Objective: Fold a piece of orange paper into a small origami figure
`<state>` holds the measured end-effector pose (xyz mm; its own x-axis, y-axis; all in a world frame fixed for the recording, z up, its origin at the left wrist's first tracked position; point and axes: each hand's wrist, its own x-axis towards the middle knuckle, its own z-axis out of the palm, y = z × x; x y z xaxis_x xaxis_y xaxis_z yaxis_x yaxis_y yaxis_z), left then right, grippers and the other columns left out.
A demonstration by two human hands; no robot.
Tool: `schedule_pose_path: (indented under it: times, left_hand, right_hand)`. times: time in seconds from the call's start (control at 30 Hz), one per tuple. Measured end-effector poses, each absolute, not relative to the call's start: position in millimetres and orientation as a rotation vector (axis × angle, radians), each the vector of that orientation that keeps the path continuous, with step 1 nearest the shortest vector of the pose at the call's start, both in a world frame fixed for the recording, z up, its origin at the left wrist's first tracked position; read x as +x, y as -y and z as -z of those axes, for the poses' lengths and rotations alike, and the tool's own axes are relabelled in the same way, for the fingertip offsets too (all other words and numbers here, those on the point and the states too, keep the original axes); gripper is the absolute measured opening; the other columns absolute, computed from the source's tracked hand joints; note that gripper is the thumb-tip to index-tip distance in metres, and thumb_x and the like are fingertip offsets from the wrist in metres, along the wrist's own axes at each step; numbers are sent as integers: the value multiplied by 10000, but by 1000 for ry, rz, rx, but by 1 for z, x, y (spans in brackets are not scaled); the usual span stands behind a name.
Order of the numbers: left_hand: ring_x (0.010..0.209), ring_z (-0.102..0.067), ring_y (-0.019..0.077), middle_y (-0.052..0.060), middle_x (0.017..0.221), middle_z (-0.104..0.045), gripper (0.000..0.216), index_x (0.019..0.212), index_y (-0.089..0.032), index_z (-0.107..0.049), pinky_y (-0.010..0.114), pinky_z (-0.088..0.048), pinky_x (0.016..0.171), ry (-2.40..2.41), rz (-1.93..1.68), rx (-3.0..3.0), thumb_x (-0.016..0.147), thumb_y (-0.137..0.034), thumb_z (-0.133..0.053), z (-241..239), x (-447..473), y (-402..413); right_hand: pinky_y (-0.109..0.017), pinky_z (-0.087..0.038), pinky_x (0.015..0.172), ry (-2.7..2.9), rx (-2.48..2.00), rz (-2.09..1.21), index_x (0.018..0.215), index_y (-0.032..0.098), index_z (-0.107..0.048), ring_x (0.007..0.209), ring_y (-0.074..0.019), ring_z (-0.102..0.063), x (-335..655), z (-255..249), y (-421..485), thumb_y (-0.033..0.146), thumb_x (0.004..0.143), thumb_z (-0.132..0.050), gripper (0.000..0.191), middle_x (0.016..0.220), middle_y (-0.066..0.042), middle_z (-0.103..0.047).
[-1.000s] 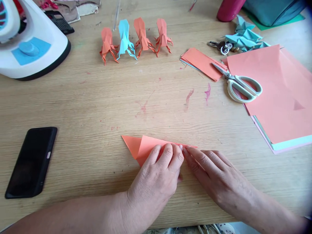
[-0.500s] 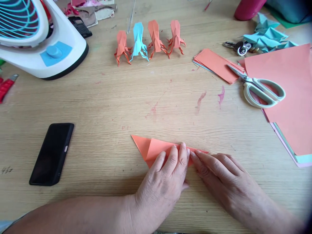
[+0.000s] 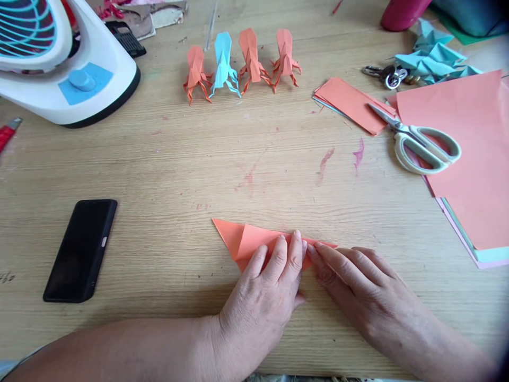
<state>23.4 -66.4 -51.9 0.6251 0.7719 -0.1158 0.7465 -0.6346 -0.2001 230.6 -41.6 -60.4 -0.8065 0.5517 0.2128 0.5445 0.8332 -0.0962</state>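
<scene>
You are at a creasing step, by the look of it. The paper [image 3: 244,241], an orange sheet folded into a long flat triangle, lies on the table [image 3: 159,159] to the right of the phone [image 3: 80,249], and both your hands press it down. Your left hand [image 3: 262,297] lies palm down over its middle, fingers close together, tips at the far edge. Your right hand [image 3: 358,286] lies flat on the side away from the phone, fingers stretched out, tips meeting the left's on that same edge. Neither hand pinches or lifts anything (it is pressure only).

The paper's long axis runs left to right, sloping slightly toward you as it leads away from the phone. Its bare sharp corner points to the phone's side and a little away from you; a thin tip shows past your right fingertips at the other end.

The next move, I judge, calls for one hand pinning the sheet while the other runs along the fold, so nothing slides on the smooth wood. The scissors [image 3: 421,143] lie far right of the phone, well apart from your hands.
</scene>
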Motion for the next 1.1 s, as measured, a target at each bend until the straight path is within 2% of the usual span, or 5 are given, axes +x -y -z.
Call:
schedule_pose_path:
  times: [0.37,0.7,1.1]
  left_hand:
    - [1321,-435,262,96,1582,-377,596,1483,-112,-429,395,-486,975,1333,-263,-2750,1010,-472,-408,52,20,67]
    - [1307,-416,266,90,1591,-358,612,1486,-126,-431,412,-472,981,1347,-266,-2771,1004,-502,-402,53,18,65]
    - [1357,-358,268,87,1616,-306,662,1510,-115,-366,457,-412,1062,1411,-153,-2829,993,-525,-422,63,12,68]
  right_hand:
    - [-435,-493,878,2784,-847,-99,1273,11,-599,1063,-288,-576,232,62,42,53,971,-392,369,1282,-185,-613]
    - [-448,-521,874,2775,-827,-171,1285,-26,-579,1093,-307,-556,231,61,44,29,947,-408,383,1299,-234,-580]
    - [-436,-484,834,2794,-863,-113,1252,-10,-616,973,-286,-562,226,63,43,71,947,-489,340,1239,-208,-609]
